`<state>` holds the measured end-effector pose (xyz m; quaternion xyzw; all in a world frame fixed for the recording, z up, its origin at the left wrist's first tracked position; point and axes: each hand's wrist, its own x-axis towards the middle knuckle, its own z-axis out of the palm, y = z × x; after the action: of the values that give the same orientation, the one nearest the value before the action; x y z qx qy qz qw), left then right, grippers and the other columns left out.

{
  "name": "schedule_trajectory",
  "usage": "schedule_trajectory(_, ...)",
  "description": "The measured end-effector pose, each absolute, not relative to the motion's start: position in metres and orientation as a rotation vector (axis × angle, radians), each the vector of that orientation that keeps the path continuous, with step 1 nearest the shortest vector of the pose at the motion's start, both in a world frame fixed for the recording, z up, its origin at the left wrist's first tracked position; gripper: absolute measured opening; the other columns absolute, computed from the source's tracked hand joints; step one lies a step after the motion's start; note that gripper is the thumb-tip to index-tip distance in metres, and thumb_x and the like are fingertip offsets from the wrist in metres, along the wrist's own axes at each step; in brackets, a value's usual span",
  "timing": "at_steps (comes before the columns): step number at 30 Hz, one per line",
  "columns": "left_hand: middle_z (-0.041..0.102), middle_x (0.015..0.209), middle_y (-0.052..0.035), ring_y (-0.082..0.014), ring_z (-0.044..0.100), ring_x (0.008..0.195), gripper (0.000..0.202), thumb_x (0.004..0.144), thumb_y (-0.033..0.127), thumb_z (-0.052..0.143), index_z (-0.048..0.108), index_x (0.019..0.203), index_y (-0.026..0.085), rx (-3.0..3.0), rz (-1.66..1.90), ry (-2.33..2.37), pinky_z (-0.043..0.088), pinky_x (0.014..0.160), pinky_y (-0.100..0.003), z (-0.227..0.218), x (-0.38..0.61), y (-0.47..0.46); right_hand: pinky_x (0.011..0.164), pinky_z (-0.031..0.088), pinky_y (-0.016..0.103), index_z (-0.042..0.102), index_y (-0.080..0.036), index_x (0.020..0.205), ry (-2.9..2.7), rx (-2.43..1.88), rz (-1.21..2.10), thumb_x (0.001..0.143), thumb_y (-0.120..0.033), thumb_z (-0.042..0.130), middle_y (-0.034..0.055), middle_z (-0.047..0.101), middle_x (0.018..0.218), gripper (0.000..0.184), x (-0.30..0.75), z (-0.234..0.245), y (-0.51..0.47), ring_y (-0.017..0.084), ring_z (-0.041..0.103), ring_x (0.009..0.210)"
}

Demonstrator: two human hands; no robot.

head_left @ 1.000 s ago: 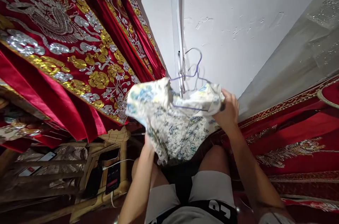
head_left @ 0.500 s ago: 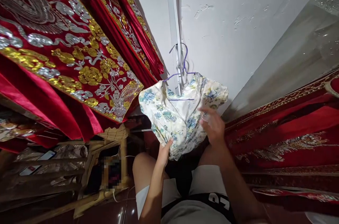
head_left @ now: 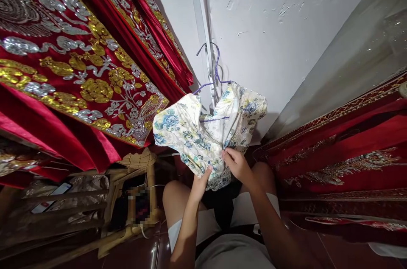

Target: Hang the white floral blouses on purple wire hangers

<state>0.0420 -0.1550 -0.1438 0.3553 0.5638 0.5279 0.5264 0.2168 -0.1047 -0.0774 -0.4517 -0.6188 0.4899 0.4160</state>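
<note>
A white short-sleeved top with blue and yellow flowers (head_left: 193, 139) hangs on a purple hanger (head_left: 217, 65) in front of me. The hanger's hook loops around a pale upright strip on the wall. My left hand (head_left: 201, 182) grips the lower part of the top, thumb in front and the other fingers hidden behind the cloth. My right hand (head_left: 234, 162) pinches the front of the top at the bottom of the V-neck, thumb and forefinger close together.
Red cloth with gold and silver sequins (head_left: 95, 91) hangs on the left. More red embroidered fabric (head_left: 343, 163) is at the right. A bamboo seat (head_left: 140, 158) stands lower left, near a phone (head_left: 52, 197). Behind the top is a white wall (head_left: 270, 27).
My right hand has moved down and left from beside the neckline and now pinches the top's front. The top has shifted slightly left, its left sleeve spread wider. My left hand keeps its hold.
</note>
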Motion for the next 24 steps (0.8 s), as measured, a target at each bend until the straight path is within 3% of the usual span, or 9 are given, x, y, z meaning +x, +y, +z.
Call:
schedule_trajectory(5, 0.048, 0.150, -0.0169, -0.0317, 0.044, 0.144, 0.075, 0.082, 0.050, 0.075, 0.042, 0.144, 0.023, 1.063, 1.638, 1.813, 0.032, 0.122, -0.047, -0.139, 0.055, -0.162, 0.057, 0.037, 0.030, 0.056, -0.022, 0.066, -1.334, -1.101, 1.352, 0.094, -0.047, 0.055, -0.0009, 0.051, 0.055, 0.038, 0.215, -0.079, -0.110, 0.016, 0.047, 0.055)
schedule_trajectory(7, 0.046, 0.147, -0.0177, -0.0316, 0.043, 0.142, 0.066, 0.083, 0.045, 0.075, 0.045, 0.138, 0.023, 1.280, 1.771, 1.960, 0.032, 0.121, -0.047, -0.136, 0.062, -0.161, 0.056, 0.039, 0.029, 0.060, -0.021, 0.066, -1.292, -1.076, 1.428, 0.093, -0.048, 0.058, -0.0007, 0.054, 0.053, 0.038, 0.213, -0.078, -0.113, 0.015, 0.047, 0.052)
schedule_trajectory(11, 0.065, 0.113, -0.0107, -0.0283, 0.061, 0.114, 0.027, 0.090, 0.039, 0.066, 0.059, 0.112, 0.025, 1.626, 1.601, 1.759, 0.047, 0.103, -0.043, -0.126, 0.077, -0.146, 0.049, 0.037, 0.027, 0.065, -0.019, 0.066, -1.327, -1.009, 1.608, 0.090, -0.048, 0.060, 0.0003, 0.059, 0.049, 0.038, 0.207, -0.075, -0.117, 0.014, 0.047, 0.045)
schedule_trajectory(14, 0.065, 0.087, -0.0046, -0.0227, 0.065, 0.084, 0.013, 0.096, 0.038, 0.055, 0.061, 0.095, 0.026, 1.603, 1.496, 1.612, 0.052, 0.081, -0.036, -0.118, 0.085, -0.131, 0.045, 0.034, 0.026, 0.065, -0.019, 0.066, -1.311, -1.005, 1.669, 0.088, -0.046, 0.061, 0.0002, 0.060, 0.046, 0.036, 0.208, -0.063, -0.108, 0.012, 0.043, 0.040)
schedule_trajectory(20, 0.060, 0.078, -0.0043, -0.0221, 0.061, 0.075, 0.018, 0.097, 0.037, 0.052, 0.058, 0.083, 0.026, 1.707, 1.363, 1.499, 0.050, 0.073, -0.034, -0.119, 0.092, -0.121, 0.040, 0.031, 0.023, 0.069, -0.016, 0.071, -1.321, -0.972, 1.346, 0.087, -0.045, 0.067, -0.0003, 0.061, 0.052, 0.033, 0.223, 0.023, -0.044, 0.009, 0.044, 0.041)
schedule_trajectory(24, 0.059, 0.077, -0.0045, -0.0222, 0.059, 0.075, 0.021, 0.096, 0.028, 0.050, 0.052, 0.076, 0.025, 1.896, 1.150, 1.403, 0.048, 0.071, -0.034, -0.112, 0.088, -0.112, 0.041, 0.031, 0.021, 0.066, -0.016, 0.072, -1.244, -0.824, 1.228, 0.090, -0.041, 0.067, -0.0017, 0.057, 0.052, 0.031, 0.215, 0.074, -0.013, 0.007, 0.042, 0.042)
